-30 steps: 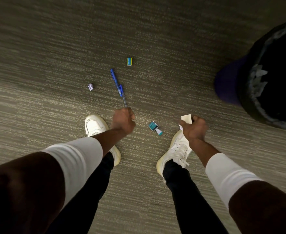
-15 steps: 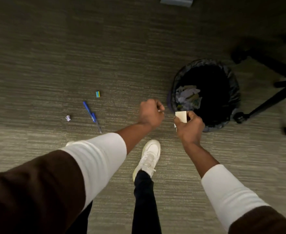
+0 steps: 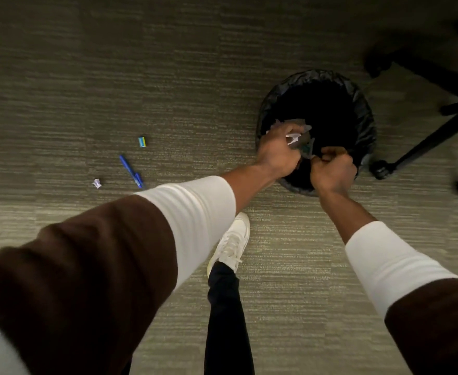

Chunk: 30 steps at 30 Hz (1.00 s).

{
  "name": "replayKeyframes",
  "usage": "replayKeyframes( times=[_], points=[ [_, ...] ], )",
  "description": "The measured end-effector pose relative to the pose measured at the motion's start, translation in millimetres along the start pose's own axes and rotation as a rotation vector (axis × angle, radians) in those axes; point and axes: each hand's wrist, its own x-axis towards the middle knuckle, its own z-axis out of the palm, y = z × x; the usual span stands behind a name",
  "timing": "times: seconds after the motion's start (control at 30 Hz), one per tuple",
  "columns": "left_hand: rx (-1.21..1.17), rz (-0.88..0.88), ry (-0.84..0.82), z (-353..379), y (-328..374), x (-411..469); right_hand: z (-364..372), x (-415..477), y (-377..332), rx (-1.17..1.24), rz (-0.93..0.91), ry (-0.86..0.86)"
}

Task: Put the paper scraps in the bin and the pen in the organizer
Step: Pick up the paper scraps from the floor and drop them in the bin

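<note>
Both hands curl over the bin point(image 3: 368, 125), left hand point(image 3: 278, 152) pinching a paper scrap point(image 3: 292, 138); right hand point(image 3: 332, 171) fisted, contents unclear.

Black chair base point(image 3: 436, 131) with castors, white shoe point(image 3: 232, 243) on grey-green carpet point(image 3: 114, 63)

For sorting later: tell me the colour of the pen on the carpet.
Blue; the pen shows clearly in the head view.

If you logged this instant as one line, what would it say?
stage: binning scraps | both hands over bin | left hand: white scrap | right hand: closed | floor: pen, crumpled scrap, blue-yellow scrap
</note>
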Motion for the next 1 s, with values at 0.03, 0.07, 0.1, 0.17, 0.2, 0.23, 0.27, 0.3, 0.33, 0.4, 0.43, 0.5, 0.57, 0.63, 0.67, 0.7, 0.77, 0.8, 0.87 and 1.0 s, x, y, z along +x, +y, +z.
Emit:
replayKeyframes(
  times=[0.03,0.07,0.1,0.17,0.2,0.23,0.27,0.3,0.33,0.4,0.43,0.5,0.57,0.63,0.67,0.7,0.77,0.8,0.87,1.0],
  points=[
    [0.004,0.01,-0.005,-1.3,-4.9,-2.4,2.2,-2.1,4.5,-0.015,-0.023,-0.011],
    [0.02,0.009,-0.016,-4.0,-8.9,-6.0,4.7,-6.5,7.0,-0.029,-0.04,-0.028],
    [0.03,0.001,-0.029,-6.7,-13.5,-9.6,8.4,-10.2,10.2,-0.032,-0.064,-0.037],
    [0.033,-0.019,-0.063,-13.8,-22.3,-18.1,16.1,-20.9,14.4,-0.025,-0.099,-0.04],
    [0.044,-0.028,-0.081,-17.4,-28.0,-23.1,19.2,-28.4,13.9,-0.026,-0.121,-0.039],
    [0.067,-0.021,-0.096,-21.4,-34.6,-28.8,24.1,-35.5,14.9,-0.024,-0.156,-0.039],
    [0.112,-0.012,-0.103,-26.4,-41.6,-34.4,28.4,-44.6,13.4,-0.02,-0.192,-0.048],
    [0.158,0.001,-0.096,-31.9,-49.9,-39.2,34.2,-52.0,12.5,-0.009,-0.231,-0.063],
    [0.204,-0.004,-0.069,-38.8,-58.3,-42.9,39.7,-60.6,9.1,-0.004,-0.262,-0.086],
    [0.253,-0.058,0.008,-58.4,-74.9,-51.5,55.9,-75.7,2.0,0.0,-0.315,-0.138],
    [0.253,-0.1,0.039,-68.7,-85.4,-55.4,64.4,-83.4,-2.7,0.0,-0.339,-0.161],
    [0.26,-0.173,0.07,-92.8,-112.5,-62.3,85.7,-97.8,-10.7,-0.015,-0.363,-0.212],
    [0.299,-0.235,0.084,-122.2,-145.1,-70.7,110.0,-112.5,-17.7,-0.042,-0.382,-0.271],
    [0.34,-0.294,0.111,-156.7,-178.5,-81.6,135.3,-127.4,-23.7,-0.076,-0.388,-0.321],
    [0.371,-0.321,0.122,-175.5,-193.6,-88.0,146.6,-135.1,-27.5,-0.095,-0.377,-0.344],
    [0.398,-0.351,0.135,-195.4,-209.5,-94.5,159.5,-141.6,-28.6,-0.11,-0.371,-0.366],
    [0.455,-0.407,0.182,-237.1,-240.2,-106.6,181.8,-156.2,-35.0,-0.143,-0.371,-0.415],
    [0.485,-0.428,0.202,-257.7,-256.2,-112.3,192.9,-163.7,-39.6,-0.157,-0.379,-0.434],
    [0.54,-0.466,0.238,-296.2,-282.9,-122.9,214.9,-176.9,-47.8,-0.179,-0.408,-0.473],
    [0.628,-0.51,0.264,-357.3,-324.6,-134.4,258.8,-199.4,-55.1,-0.272,-0.469,-0.537]
  ],
)
